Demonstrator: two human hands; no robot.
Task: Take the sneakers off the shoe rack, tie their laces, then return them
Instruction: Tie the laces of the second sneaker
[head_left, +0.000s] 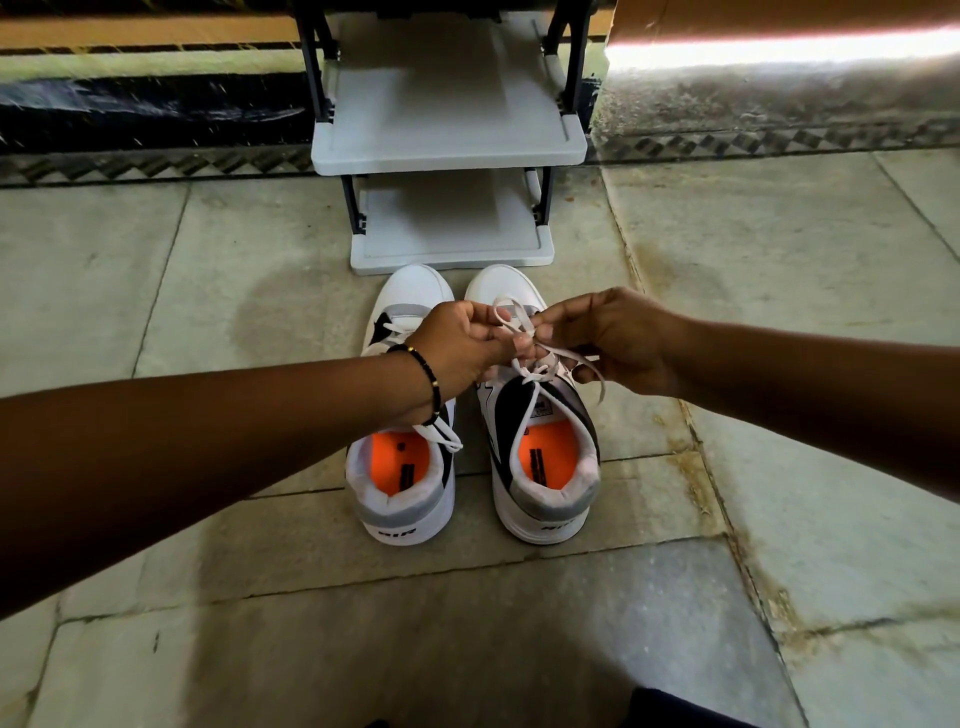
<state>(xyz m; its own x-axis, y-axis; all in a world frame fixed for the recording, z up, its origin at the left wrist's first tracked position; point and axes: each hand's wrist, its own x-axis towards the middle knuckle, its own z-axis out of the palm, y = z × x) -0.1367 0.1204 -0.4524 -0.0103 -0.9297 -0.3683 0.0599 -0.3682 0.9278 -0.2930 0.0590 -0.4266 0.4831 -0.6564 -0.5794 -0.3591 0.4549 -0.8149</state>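
Observation:
Two white, grey and black sneakers with orange insoles stand side by side on the stone floor, toes toward the shoe rack. Above the right sneaker, my left hand and my right hand both pinch its white lace, which forms a loop between my fingers with loose ends trailing down. The left sneaker lies partly under my left forearm; its lace hangs untied over the collar.
The grey two-shelf rack on a dark frame stands just beyond the toes, both shelves bare. Stone floor tiles spread all around. A patterned black border and a low wall run across the back.

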